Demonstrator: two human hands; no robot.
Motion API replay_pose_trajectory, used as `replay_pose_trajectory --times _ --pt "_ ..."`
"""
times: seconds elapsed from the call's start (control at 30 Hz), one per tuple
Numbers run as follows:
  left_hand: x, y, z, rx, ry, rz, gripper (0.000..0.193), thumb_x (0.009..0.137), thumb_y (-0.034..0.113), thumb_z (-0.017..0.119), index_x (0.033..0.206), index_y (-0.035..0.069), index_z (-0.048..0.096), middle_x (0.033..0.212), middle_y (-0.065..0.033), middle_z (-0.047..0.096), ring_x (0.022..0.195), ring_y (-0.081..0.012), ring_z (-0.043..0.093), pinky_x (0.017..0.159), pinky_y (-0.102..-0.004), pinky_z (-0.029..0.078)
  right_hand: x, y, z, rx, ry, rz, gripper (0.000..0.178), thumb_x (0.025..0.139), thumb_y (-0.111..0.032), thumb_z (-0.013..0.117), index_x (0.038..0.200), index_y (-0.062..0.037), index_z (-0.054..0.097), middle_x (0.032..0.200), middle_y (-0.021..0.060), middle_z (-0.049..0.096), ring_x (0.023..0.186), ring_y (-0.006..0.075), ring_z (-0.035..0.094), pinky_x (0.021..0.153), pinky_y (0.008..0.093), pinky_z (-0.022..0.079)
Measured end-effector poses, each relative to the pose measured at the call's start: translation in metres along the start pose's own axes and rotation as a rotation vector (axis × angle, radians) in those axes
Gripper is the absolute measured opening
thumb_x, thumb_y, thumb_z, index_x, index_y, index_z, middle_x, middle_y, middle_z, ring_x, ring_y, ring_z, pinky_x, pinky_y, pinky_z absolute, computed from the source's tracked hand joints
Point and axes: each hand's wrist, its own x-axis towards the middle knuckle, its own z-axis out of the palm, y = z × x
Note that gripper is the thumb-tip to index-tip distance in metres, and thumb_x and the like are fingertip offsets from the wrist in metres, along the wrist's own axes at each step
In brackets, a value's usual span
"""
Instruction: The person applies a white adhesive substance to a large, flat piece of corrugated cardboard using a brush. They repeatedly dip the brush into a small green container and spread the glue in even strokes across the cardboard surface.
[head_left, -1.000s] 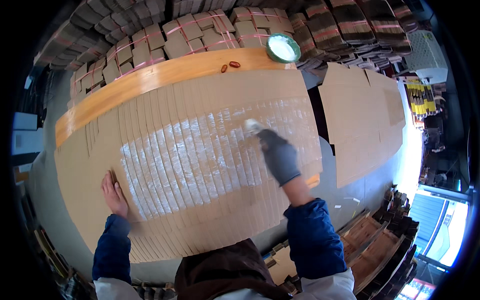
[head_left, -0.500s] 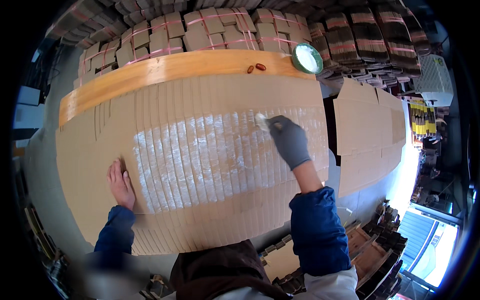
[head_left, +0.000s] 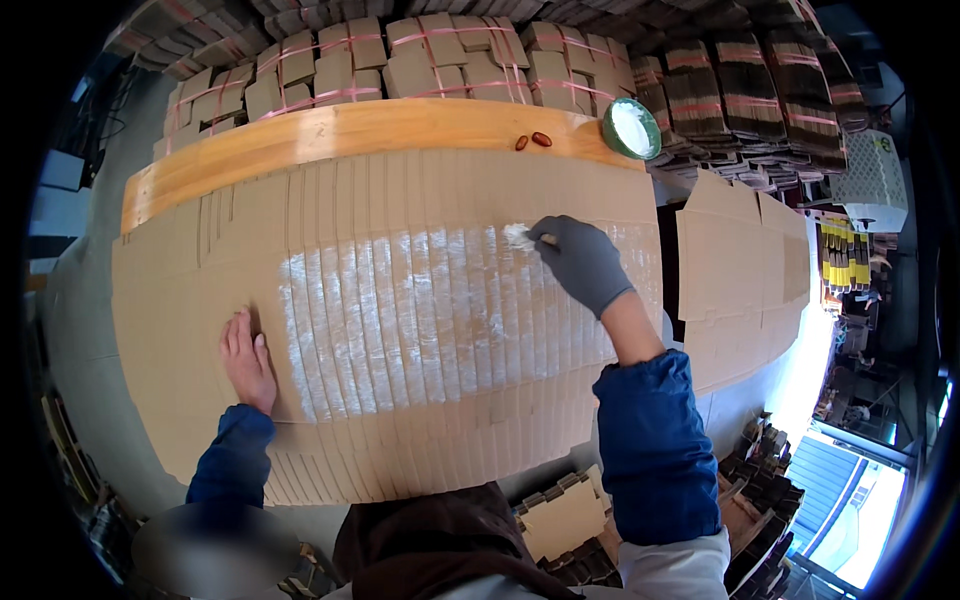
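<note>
My right hand [head_left: 585, 265], in a grey glove, grips a small brush [head_left: 518, 237] whose pale bristles touch the cardboard. Beneath it lies a row of narrow cardboard strips [head_left: 440, 395] set side by side. A broad band of white paste [head_left: 375, 300] runs across their middle, streaky and thinner in places. My bare left hand [head_left: 248, 365] rests with its fingers stretched out on the plain cardboard [head_left: 175, 330] left of the paste. At the far right of the wooden board stands a green bowl [head_left: 653, 130] of white paste.
Two small brown oval objects [head_left: 540, 139] lie on the wooden board [head_left: 330, 128] beyond the cardboard. Strapped cardboard bundles [head_left: 430, 70] are stacked behind it. More flat cardboard [head_left: 735, 270] lies to the right, near a white plastic crate [head_left: 868, 185].
The brush has moved slightly left over the strips, near the far edge of the paste band. My left hand stays flat in place while the whole view shifts a little.
</note>
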Motion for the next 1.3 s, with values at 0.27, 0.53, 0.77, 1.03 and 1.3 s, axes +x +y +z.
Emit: replay_pose_trajectory --times 0.27,0.53,0.77,1.03,1.3 --pt "0.002 0.004 -0.004 -0.011 -0.006 0.006 0.045 0.099 0.008 0.045 0.143 0.002 0.045 0.137 -0.0201 0.051 0.129 -0.0402 0.042 0.11 -0.0455 0.033 0.015 -0.002 -0.001 -0.056 -0.083 -0.032 0.013 0.088 -0.014 0.064 0.098 -0.0088 0.07 0.094 0.014 0.07 0.089 0.0338 0.066 0.081 0.0403 0.052" --pt "0.001 0.006 -0.002 -0.008 -0.002 -0.016 0.046 0.098 0.007 0.047 0.144 0.003 0.045 0.137 -0.0187 0.051 0.128 -0.0389 0.043 0.11 -0.0455 0.033 0.025 -0.01 -0.003 -0.075 -0.129 -0.105 0.012 0.087 -0.016 0.063 0.096 -0.0109 0.07 0.094 0.0143 0.07 0.089 0.0347 0.067 0.081 0.0433 0.053" --pt "0.0 0.005 -0.006 -0.016 -0.005 -0.012 0.047 0.097 0.006 0.047 0.144 0.003 0.044 0.138 -0.0179 0.05 0.127 -0.0392 0.042 0.11 -0.0458 0.032 0.033 -0.046 -0.007 0.102 -0.163 -0.167 0.015 0.088 -0.019 0.066 0.099 -0.0091 0.071 0.093 0.0155 0.07 0.087 0.0343 0.066 0.078 0.0395 0.053" --pt "0.001 0.004 -0.003 -0.02 -0.012 -0.004 0.047 0.098 0.007 0.046 0.144 0.003 0.043 0.139 -0.0178 0.05 0.128 -0.0392 0.042 0.11 -0.046 0.032 0.021 -0.052 0.004 0.032 -0.099 -0.15 0.015 0.087 -0.019 0.067 0.098 -0.0089 0.071 0.093 0.015 0.071 0.086 0.0346 0.067 0.078 0.0407 0.053" --pt "-0.001 0.003 -0.006 -0.011 -0.035 -0.017 0.043 0.1 0.01 0.043 0.143 0.002 0.045 0.139 -0.0197 0.049 0.13 -0.0398 0.041 0.111 -0.0455 0.031 -0.028 -0.029 0.025 0.156 0.2 0.151 0.012 0.087 -0.022 0.065 0.095 -0.013 0.068 0.087 0.0166 0.07 0.082 0.0375 0.068 0.074 0.0457 0.054"
